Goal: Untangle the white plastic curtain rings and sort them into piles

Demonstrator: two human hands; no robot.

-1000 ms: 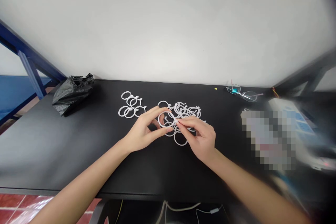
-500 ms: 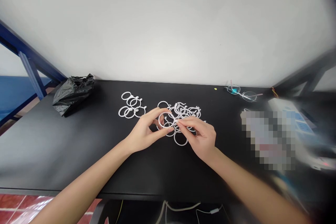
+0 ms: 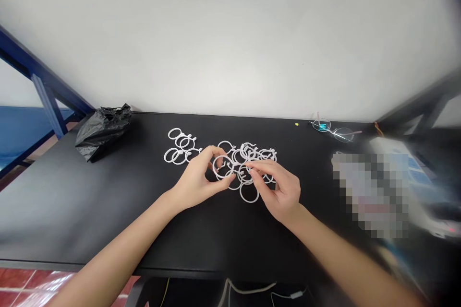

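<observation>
My left hand (image 3: 200, 172) holds a white plastic curtain ring (image 3: 223, 156) upright between thumb and fingers, its clasp toward the right. Just right of that clasp is my right hand (image 3: 279, 184), thumb and index tips slightly apart, the other fingers curled; no ring shows between the tips. Beneath and behind both hands lies a loose pile of similar white rings (image 3: 249, 201), many with their clasp ends undone. Left of the pile, several more rings (image 3: 175, 133) lie in a small overlapping group, partly covered by my left hand.
A crumpled black plastic bag (image 3: 103, 132) sits at the left on the black table (image 3: 144, 230). Eyeglasses (image 3: 338, 133) rest near the wall at the back right. A blurred white box (image 3: 391, 146) and a pixelated item (image 3: 370, 192) lie at the right. Cables (image 3: 248, 290) hang below the front edge.
My right hand has let go of the ring's clasp and moved slightly right. My left hand has shifted the ring a little left and down.
</observation>
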